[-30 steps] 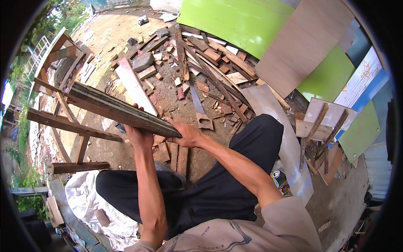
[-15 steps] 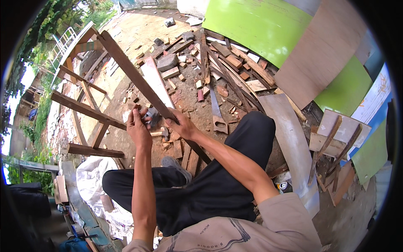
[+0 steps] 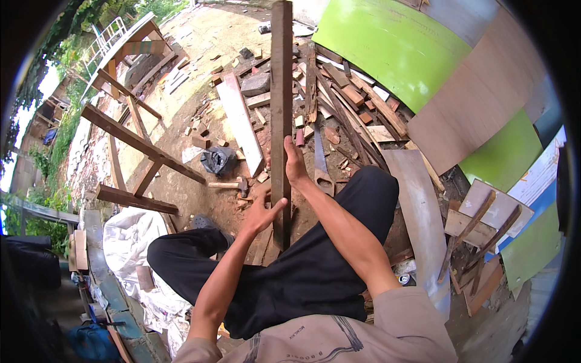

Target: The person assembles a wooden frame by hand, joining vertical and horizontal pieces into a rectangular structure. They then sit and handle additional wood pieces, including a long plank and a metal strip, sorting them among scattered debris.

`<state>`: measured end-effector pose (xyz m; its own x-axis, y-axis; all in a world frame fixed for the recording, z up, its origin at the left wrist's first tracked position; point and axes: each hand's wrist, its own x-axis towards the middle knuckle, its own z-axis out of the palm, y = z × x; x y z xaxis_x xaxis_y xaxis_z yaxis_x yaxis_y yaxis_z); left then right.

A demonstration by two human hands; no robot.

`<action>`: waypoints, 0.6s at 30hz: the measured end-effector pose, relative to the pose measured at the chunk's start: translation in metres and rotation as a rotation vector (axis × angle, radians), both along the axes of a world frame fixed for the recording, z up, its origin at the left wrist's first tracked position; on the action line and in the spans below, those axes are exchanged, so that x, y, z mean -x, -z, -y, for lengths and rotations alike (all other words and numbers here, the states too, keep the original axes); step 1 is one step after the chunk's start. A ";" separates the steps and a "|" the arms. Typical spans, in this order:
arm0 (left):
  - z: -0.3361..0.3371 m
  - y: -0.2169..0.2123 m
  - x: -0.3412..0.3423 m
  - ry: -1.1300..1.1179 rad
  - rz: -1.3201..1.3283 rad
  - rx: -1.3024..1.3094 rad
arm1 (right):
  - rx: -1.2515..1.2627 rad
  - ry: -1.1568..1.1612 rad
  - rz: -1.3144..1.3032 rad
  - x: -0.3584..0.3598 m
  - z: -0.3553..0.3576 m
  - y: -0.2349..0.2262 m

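Observation:
A long dark wooden beam (image 3: 280, 97) stands lengthwise in front of me, its far end reaching the top of the view and its near end between my legs. My left hand (image 3: 261, 212) grips it low down from the left, the thumb lying across its face. Higher up, my right hand (image 3: 295, 163) is closed against its right side, some fingers hidden behind the wood. On the ground left of the beam lies a hammer (image 3: 243, 186) with a pale handle, beside a black plastic bag (image 3: 218, 160). A handsaw (image 3: 322, 163) lies to the right of my right hand.
A joined wooden frame (image 3: 145, 145) stands at the left. Past my hands lie a pale board (image 3: 239, 118), a grey stone (image 3: 255, 85) and piled wood scraps (image 3: 354, 97). Green panels (image 3: 387, 48) lie at the upper right. White cloth (image 3: 130, 236) is beside my left knee.
The beam has swung from a leftward slant to nearly straight ahead. My left hand has come right and down onto it; my right hand has shifted slightly farther forward and right along it.

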<state>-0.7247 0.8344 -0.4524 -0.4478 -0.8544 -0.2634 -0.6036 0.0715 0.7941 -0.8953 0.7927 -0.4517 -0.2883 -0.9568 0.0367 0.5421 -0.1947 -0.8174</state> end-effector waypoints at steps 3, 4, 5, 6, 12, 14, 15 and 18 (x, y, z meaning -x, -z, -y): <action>-0.004 0.021 -0.021 -0.023 0.070 -0.035 | -0.002 -0.007 0.218 -0.006 0.005 -0.009; -0.003 0.031 -0.025 -0.035 0.032 -0.025 | 0.010 -0.024 0.196 -0.003 0.008 -0.005; -0.005 0.020 -0.022 -0.017 0.030 -0.064 | 0.000 -0.044 0.218 0.003 0.009 0.001; -0.005 0.008 -0.020 0.001 0.028 -0.102 | -0.011 -0.065 0.241 0.009 0.010 0.007; -0.011 -0.002 -0.030 -0.162 0.001 -0.154 | -0.093 -0.156 0.321 0.010 0.024 0.021; -0.010 0.021 -0.041 -0.207 0.016 0.043 | -0.114 -0.193 0.356 0.003 0.030 0.019; -0.010 0.031 -0.047 -0.230 0.026 0.142 | -0.125 -0.212 0.374 -0.001 0.033 0.018; -0.011 0.034 -0.043 -0.370 0.143 0.299 | -0.149 -0.142 0.231 0.005 0.045 0.025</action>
